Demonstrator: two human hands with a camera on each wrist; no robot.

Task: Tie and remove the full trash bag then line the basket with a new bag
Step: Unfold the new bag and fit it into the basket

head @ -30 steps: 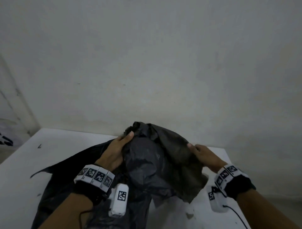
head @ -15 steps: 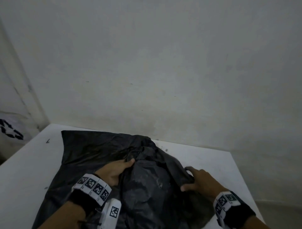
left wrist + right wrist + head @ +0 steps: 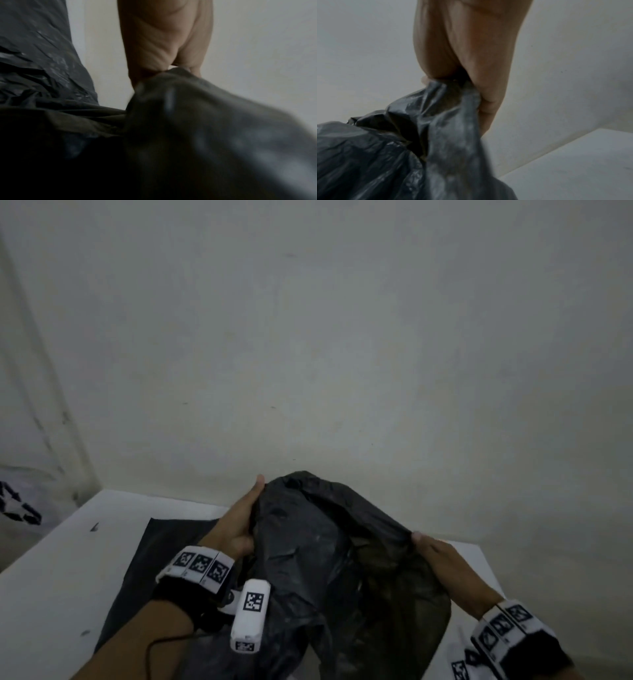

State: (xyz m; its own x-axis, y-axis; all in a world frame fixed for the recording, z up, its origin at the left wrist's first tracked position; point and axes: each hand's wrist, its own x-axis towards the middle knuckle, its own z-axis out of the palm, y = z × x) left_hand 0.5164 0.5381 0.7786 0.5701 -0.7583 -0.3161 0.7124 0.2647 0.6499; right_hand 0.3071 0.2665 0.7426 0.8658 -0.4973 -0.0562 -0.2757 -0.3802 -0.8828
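Note:
A crumpled black trash bag (image 3: 318, 570) is held up over a white table (image 3: 61, 570), its upper rim spread between my two hands. My left hand (image 3: 245, 518) grips the bag's left edge, thumb pointing up. My right hand (image 3: 435, 553) pinches the right edge, which stretches taut toward it. In the left wrist view the bag (image 3: 188, 135) bunches under my left hand (image 3: 164, 44). The right wrist view shows gathered black plastic (image 3: 440, 121) clamped in my right hand (image 3: 467, 60). The bag's lower part lies flat on the table. No basket is in view.
A plain pale wall (image 3: 342, 354) rises straight behind the table. At the far left hangs a whitish sheet with black printed marks (image 3: 17, 505). The table's right edge (image 3: 493, 573) runs close to my right wrist.
Both hands have lifted the bag's rim off the table and drawn it apart, after pressing it low half a second ago. The flat part stays on the left.

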